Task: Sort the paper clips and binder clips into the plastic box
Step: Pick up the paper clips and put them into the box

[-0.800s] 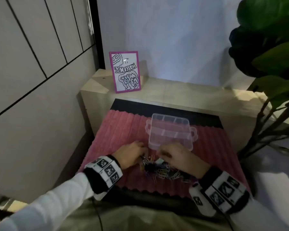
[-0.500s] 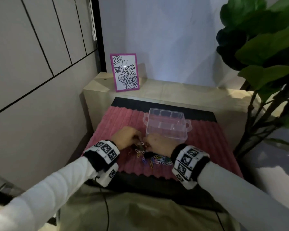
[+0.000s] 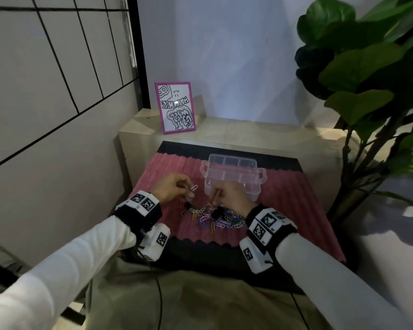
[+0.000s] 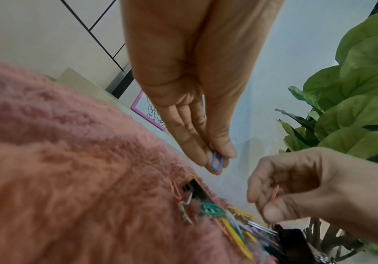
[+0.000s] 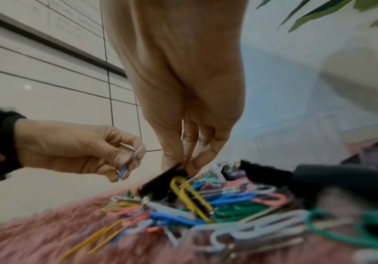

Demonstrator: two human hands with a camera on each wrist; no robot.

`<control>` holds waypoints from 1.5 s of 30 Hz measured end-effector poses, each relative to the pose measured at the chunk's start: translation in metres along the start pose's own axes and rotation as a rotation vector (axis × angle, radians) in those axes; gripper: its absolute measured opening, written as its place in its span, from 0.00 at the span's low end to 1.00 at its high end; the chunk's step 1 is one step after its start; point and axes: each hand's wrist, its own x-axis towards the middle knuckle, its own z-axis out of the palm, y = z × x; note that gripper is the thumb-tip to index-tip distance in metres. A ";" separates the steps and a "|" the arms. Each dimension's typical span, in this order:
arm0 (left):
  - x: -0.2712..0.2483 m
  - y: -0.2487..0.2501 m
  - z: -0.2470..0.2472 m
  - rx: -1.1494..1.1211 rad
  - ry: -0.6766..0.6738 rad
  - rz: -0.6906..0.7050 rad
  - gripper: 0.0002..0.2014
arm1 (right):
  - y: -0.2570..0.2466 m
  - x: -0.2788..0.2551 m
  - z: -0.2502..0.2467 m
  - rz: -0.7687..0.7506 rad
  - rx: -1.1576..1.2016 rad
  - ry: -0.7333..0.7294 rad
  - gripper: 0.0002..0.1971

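Observation:
A heap of coloured paper clips (image 3: 212, 219) with black binder clips (image 3: 216, 213) lies on the pink fluffy mat (image 3: 167, 167). Just behind the heap stands the clear plastic box (image 3: 234, 173), lid off, its compartments showing nothing inside. My left hand (image 3: 188, 190) hovers left of the heap and pinches a blue paper clip (image 4: 217, 163) between thumb and fingertips. My right hand (image 3: 215, 198) reaches down into the heap. It pinches a pink paper clip (image 4: 275, 192), and its fingertips (image 5: 190, 167) touch the edge of a black binder clip (image 5: 161, 182).
A pink-framed drawing (image 3: 175, 108) stands on the wooden ledge (image 3: 248, 134) behind the mat. A big leafy plant (image 3: 367, 79) fills the right side. A panelled wall (image 3: 57, 91) runs close on the left.
My left hand has lifted a paper clip clear of the heap. My right hand has shifted left, from the heap's right side to its middle, in front of the box.

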 end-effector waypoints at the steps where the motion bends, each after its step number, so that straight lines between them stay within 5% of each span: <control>1: 0.001 0.000 0.001 -0.001 -0.008 -0.002 0.11 | 0.000 -0.002 -0.005 0.011 0.029 0.044 0.06; 5: 0.006 -0.001 0.006 0.000 0.017 -0.020 0.09 | 0.002 -0.010 -0.025 0.017 0.095 0.158 0.05; 13: 0.010 0.008 0.003 0.423 -0.008 0.029 0.09 | 0.000 -0.008 -0.020 0.056 0.031 -0.049 0.08; 20: 0.005 0.008 -0.010 0.501 0.070 0.011 0.07 | -0.015 0.017 0.011 -0.083 -0.398 -0.042 0.07; 24: -0.006 -0.002 -0.010 0.539 -0.028 -0.081 0.12 | -0.011 0.020 0.028 -0.107 -0.516 -0.022 0.09; 28: -0.007 -0.008 0.000 0.600 -0.077 -0.079 0.19 | -0.009 0.019 0.024 -0.089 -0.354 0.074 0.09; 33: -0.002 -0.010 0.005 0.631 -0.094 -0.102 0.15 | -0.012 0.010 0.001 -0.033 0.075 0.255 0.07; 37: -0.001 -0.009 0.004 0.616 -0.088 -0.112 0.14 | -0.020 0.005 -0.006 0.202 0.549 -0.031 0.08; 41: -0.002 -0.010 0.001 0.520 -0.107 -0.144 0.06 | -0.027 0.010 0.003 0.173 0.185 -0.155 0.08; 45: -0.002 -0.010 -0.013 0.291 -0.077 -0.184 0.13 | -0.028 0.012 0.013 0.037 -0.224 -0.227 0.10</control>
